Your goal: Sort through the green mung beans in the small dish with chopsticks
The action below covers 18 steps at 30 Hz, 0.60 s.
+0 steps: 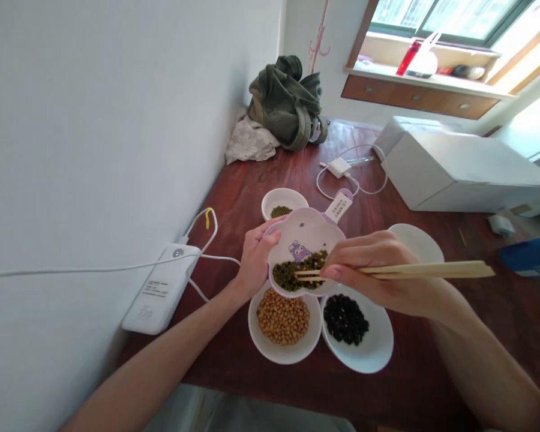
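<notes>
My left hand (255, 255) grips the left rim of a lilac cartoon-printed dish (303, 237), tilted toward me above the table. Green and dark beans (292, 273) lie heaped in its lower part. My right hand (378, 270) holds a pair of wooden chopsticks (423, 271) whose tips rest in that heap. Below the dish stand a white bowl of yellow soybeans (283, 321) and a white bowl of black beans (347, 321). A small white bowl with green beans (282, 205) sits behind the dish, and another white bowl (420, 240) is partly hidden behind my right hand.
A white power strip (159, 294) with cables lies at the left by the wall. A charger and cord (339, 168) lie further back, with a white box (459, 171) at the right and a green bag (290, 102) in the far corner. A blue object (531, 255) is at the right edge.
</notes>
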Tool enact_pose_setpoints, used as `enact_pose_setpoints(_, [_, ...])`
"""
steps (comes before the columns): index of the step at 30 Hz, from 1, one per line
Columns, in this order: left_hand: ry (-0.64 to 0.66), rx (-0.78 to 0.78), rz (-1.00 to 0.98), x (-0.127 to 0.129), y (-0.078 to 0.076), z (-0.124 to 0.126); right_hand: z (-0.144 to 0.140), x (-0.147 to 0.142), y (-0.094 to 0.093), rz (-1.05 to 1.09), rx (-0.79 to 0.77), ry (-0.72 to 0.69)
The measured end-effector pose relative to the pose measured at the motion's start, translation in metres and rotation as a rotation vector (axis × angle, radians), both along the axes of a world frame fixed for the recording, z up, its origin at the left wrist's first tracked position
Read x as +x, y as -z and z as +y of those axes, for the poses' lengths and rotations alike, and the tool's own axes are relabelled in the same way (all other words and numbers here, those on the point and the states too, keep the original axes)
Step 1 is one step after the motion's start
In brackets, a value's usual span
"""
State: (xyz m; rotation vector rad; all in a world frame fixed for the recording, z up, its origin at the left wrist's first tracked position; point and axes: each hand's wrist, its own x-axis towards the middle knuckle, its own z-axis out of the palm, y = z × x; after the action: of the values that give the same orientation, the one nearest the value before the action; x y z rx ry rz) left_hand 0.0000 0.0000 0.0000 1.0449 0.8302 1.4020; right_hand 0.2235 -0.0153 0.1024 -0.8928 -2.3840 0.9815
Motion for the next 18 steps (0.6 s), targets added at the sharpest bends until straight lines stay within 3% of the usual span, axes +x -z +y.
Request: enact_pose_setpoints(18, [-0.035, -0.015, 0.027, 0.0005, -0.0021, -0.0011, 0.0008, -0.0043, -0.0003, -0.025, 0.049, -0.047])
